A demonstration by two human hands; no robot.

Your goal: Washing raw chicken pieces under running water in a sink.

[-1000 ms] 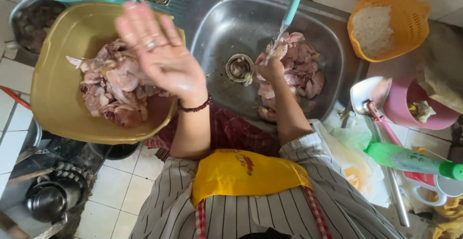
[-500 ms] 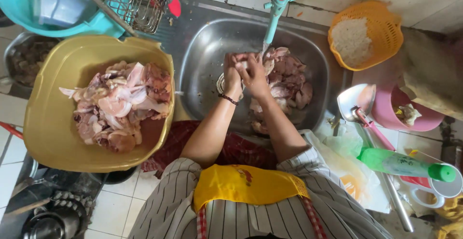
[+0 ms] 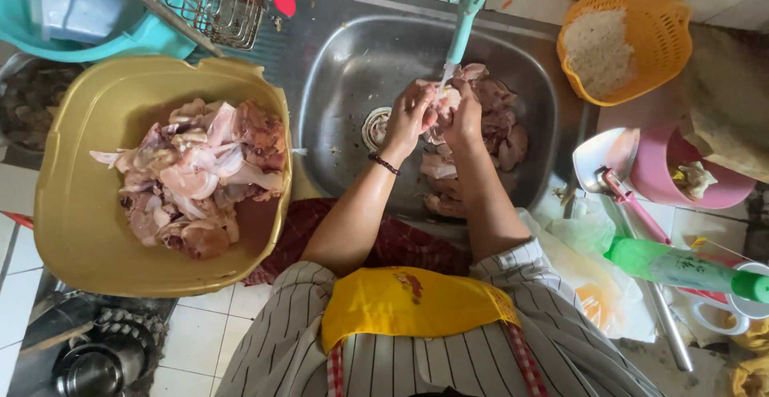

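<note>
Both hands, left hand (image 3: 407,118) + right hand (image 3: 465,115), fingers curled shut round chicken piece (image 3: 439,108) under teal tap (image 3: 465,12), over steel sink (image 3: 336,68). Risk: wet, slick meat could slip from grip, drop toward drain (image 3: 375,128); water may splash.

Steel sink (image 3: 344,68) with raw meat pieces (image 3: 501,124), perhaps chicken.
</note>
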